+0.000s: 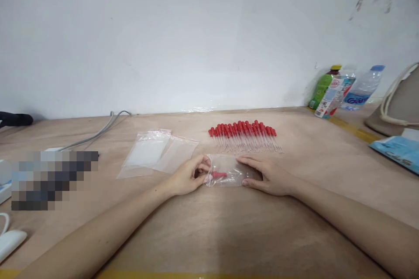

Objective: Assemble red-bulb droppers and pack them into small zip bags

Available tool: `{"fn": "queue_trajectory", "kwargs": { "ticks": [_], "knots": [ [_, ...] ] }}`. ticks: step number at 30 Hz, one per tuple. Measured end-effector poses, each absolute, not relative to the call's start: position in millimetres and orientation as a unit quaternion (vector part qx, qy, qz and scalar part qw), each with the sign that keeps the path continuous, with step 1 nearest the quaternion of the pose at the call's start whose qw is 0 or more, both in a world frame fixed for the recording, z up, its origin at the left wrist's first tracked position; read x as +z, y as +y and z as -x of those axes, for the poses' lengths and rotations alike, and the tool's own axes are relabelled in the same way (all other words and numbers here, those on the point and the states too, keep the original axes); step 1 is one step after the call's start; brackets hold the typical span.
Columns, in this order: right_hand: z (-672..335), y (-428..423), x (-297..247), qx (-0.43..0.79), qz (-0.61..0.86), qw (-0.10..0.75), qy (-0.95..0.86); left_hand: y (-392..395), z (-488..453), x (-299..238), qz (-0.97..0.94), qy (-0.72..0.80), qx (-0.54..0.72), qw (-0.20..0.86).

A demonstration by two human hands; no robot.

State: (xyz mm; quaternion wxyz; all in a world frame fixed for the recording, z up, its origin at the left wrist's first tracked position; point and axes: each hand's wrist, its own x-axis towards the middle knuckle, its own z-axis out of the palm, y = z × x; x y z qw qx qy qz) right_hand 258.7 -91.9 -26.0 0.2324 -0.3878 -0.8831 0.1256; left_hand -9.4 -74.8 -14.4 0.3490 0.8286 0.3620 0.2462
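Observation:
A clear plastic bag (pixel 234 166) lies in front of me, with the red bulb of a dropper (pixel 219 175) showing through it. My left hand (pixel 193 175) has its fingers closed on the bag's left end, by the bulb. At the other end, my right hand (pixel 263 175) holds the bag's edges, thumb at the near side and fingers at the far side. Just behind the bag, many red-bulbed droppers (pixel 244 130) with thin clear stems lie side by side in a row. Flat clear zip bags (pixel 150 150) overlap to the left of them.
Bottles (pixel 360 89) and a carton (pixel 330 98) stand at the back right, near a grey bag (pixel 399 100) and a blue packet (pixel 397 150). A grey cable (pixel 94 133) runs across the left side. A blurred-out object (pixel 54 178) and a white mouse-like thing (pixel 11 244) lie at left.

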Motion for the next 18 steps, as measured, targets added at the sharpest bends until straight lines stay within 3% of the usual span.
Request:
{"fn": "queue_trajectory", "kwargs": {
  "ticks": [18],
  "knots": [
    [-260.8, -90.8, -27.1, 0.128, 0.4, 0.235, -0.876, -64.4, 2.9, -23.3, -0.788, 0.431, 0.346, 0.272]
  ]
}}
